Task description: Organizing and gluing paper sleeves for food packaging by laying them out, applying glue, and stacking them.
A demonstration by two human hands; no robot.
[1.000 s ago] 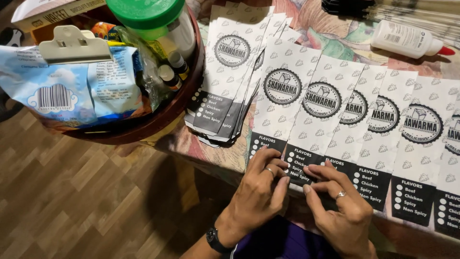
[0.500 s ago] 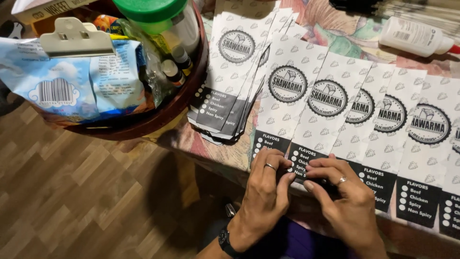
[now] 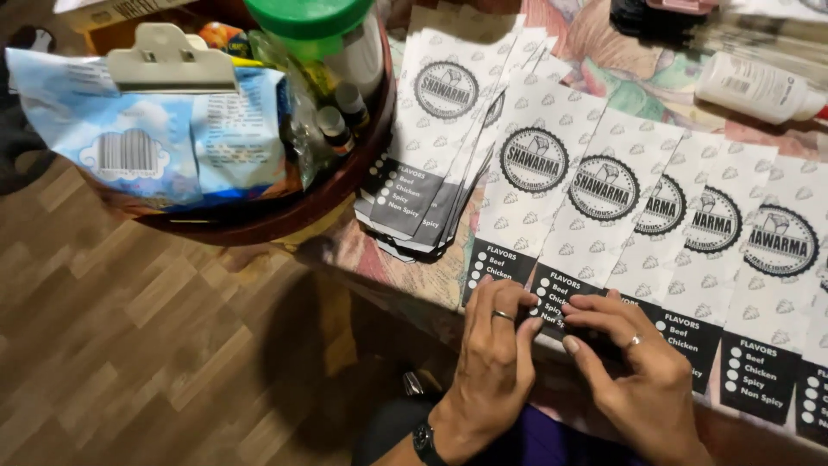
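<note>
Both hands press the dark near end of one paper sleeve at the table's near edge.

The left hand (image 3: 493, 358) and right hand (image 3: 634, 371) lie flat with fingers extended, fingertips pinning the sleeve (image 3: 595, 216), second from the left in a fanned row (image 3: 733, 250) overlapping to the right. A stack of sleeves (image 3: 435, 129) lies just left of the row, touching a brown bowl (image 3: 345, 185) that holds a clipped blue bag (image 3: 155, 142) and a green-lidded jar (image 3: 323, 26). A white glue bottle (image 3: 755, 86) lies far right on the table (image 3: 392, 267).
</note>
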